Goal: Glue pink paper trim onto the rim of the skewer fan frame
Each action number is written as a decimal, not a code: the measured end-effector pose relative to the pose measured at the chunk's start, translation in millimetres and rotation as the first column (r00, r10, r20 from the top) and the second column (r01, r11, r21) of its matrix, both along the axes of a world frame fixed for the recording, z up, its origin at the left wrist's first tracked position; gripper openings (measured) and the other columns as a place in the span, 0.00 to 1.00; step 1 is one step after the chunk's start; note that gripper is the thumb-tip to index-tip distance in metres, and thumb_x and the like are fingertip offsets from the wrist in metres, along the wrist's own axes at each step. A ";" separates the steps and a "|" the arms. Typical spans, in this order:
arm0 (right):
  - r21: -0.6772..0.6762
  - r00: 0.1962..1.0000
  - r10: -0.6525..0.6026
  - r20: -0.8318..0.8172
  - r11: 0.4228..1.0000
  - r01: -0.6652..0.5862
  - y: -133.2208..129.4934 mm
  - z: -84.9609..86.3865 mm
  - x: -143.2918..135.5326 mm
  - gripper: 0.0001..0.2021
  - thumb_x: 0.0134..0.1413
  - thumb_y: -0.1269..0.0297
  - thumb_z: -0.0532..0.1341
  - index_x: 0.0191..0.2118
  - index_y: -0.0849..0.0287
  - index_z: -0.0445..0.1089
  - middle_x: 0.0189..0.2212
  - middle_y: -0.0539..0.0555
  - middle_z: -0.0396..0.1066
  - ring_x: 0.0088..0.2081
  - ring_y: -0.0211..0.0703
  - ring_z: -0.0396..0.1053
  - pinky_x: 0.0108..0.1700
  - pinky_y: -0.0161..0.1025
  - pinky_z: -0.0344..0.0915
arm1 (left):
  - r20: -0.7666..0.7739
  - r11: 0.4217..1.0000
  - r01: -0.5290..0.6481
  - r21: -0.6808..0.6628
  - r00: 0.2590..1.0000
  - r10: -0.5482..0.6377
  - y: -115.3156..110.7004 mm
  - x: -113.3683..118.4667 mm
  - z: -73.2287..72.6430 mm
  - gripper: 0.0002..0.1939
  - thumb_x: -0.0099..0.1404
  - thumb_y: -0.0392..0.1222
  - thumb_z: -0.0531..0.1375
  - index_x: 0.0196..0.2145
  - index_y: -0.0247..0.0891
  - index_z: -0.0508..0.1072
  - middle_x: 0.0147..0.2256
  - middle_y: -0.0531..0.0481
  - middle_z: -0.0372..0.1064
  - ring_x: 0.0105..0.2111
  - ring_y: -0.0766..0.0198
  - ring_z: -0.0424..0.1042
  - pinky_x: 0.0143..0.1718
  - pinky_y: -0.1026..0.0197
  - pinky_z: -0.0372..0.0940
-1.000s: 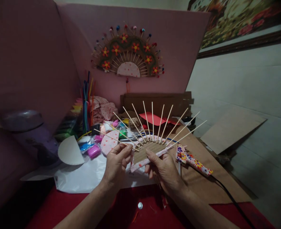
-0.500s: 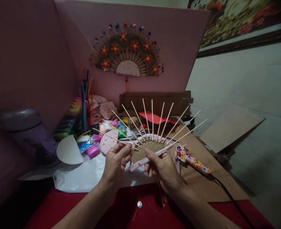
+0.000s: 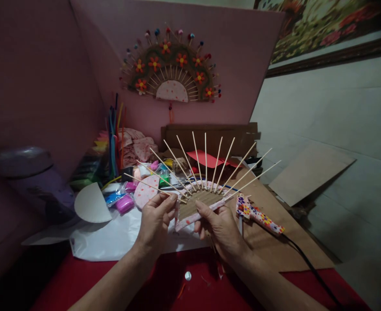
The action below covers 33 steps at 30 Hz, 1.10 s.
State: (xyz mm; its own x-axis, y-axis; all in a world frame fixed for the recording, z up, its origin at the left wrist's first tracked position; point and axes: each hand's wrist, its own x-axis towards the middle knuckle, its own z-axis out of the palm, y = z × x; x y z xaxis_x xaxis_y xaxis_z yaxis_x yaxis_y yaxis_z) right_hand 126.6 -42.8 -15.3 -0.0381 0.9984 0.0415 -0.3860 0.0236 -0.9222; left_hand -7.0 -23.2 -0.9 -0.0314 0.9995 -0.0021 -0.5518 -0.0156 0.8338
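Observation:
A cardboard half-disc (image 3: 195,204) edged with pink spotted cloth is held up before me, with several thin wooden sticks (image 3: 206,155) fanning out from its curved side. My left hand (image 3: 158,218) pinches the lowest left stick close to the cardboard. My right hand (image 3: 218,224) grips the straight lower edge, thumb on the cardboard face and fingers behind. Some dark bits show at the stick bases. Beside the piece, on the right, lies a flower-patterned glue gun (image 3: 259,216).
A pink spotted cloth piece (image 3: 146,191), clay packets (image 3: 124,204), and a white half-disc (image 3: 92,204) lie left on white sheeting (image 3: 102,242). Brown cardboard (image 3: 274,248) lies right. A purple container (image 3: 38,185) stands far left. A decorated fan (image 3: 172,71) is on the pink board behind.
The view has shifted slightly, so the background sits a little further left. Both hands keep the same hold on the half-disc and the stick.

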 end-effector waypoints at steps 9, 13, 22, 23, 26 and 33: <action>0.003 1.000 0.005 0.011 1.000 -0.005 0.1 -1.2 1.0 0.16 0.49 0.57 0.60 0.19 0.64 0.66 0.12 0.50 0.67 0.11 0.30 0.59 0.14 0.28 0.53 | 0.006 1.000 -0.005 -0.012 1.000 0.005 1.1 0.5 0.5 0.07 0.46 0.35 0.66 0.24 0.32 0.72 0.25 0.51 0.68 0.24 0.71 0.66 0.26 0.69 0.61; -0.006 1.000 0.009 0.009 1.000 -0.009 0.0 -1.3 1.0 0.16 0.49 0.57 0.60 0.20 0.64 0.65 0.12 0.51 0.67 0.11 0.30 0.58 0.14 0.28 0.52 | 0.008 1.000 -0.009 -0.013 1.000 0.010 1.3 0.6 0.6 0.07 0.46 0.35 0.66 0.24 0.32 0.72 0.25 0.51 0.68 0.24 0.71 0.66 0.27 0.68 0.62; 0.010 1.000 0.009 0.006 1.000 -0.009 -0.4 -2.3 1.0 0.14 0.49 0.57 0.60 0.23 0.64 0.65 0.13 0.50 0.68 0.11 0.30 0.59 0.13 0.27 0.53 | 0.010 1.000 0.001 -0.006 1.000 -0.001 0.8 0.7 0.3 0.06 0.48 0.35 0.65 0.24 0.32 0.72 0.26 0.51 0.68 0.26 0.71 0.66 0.28 0.68 0.62; 0.012 1.000 0.007 0.005 1.000 -0.007 -0.3 -2.2 1.0 0.14 0.49 0.57 0.60 0.23 0.64 0.66 0.13 0.50 0.68 0.11 0.31 0.59 0.13 0.27 0.53 | 0.011 1.000 0.001 -0.006 1.000 -0.001 0.8 0.8 0.2 0.06 0.48 0.35 0.65 0.24 0.32 0.72 0.26 0.51 0.68 0.26 0.71 0.66 0.29 0.68 0.63; 0.026 1.000 0.009 0.002 1.000 -0.009 0.2 -2.5 0.9 0.13 0.50 0.58 0.60 0.24 0.64 0.66 0.13 0.50 0.68 0.12 0.31 0.60 0.13 0.27 0.54 | 0.009 1.000 -0.001 -0.004 1.000 0.001 0.9 0.7 -0.3 0.05 0.48 0.34 0.65 0.25 0.31 0.72 0.26 0.51 0.68 0.25 0.71 0.66 0.28 0.68 0.63; 0.014 1.000 0.005 0.005 1.000 -0.005 0.9 -3.2 0.5 0.15 0.50 0.58 0.60 0.21 0.65 0.65 0.12 0.51 0.67 0.11 0.30 0.59 0.13 0.27 0.54 | 0.000 1.000 -0.001 -0.003 1.000 0.001 1.7 -0.6 -2.0 0.05 0.49 0.34 0.65 0.25 0.31 0.72 0.25 0.52 0.66 0.25 0.72 0.65 0.27 0.69 0.63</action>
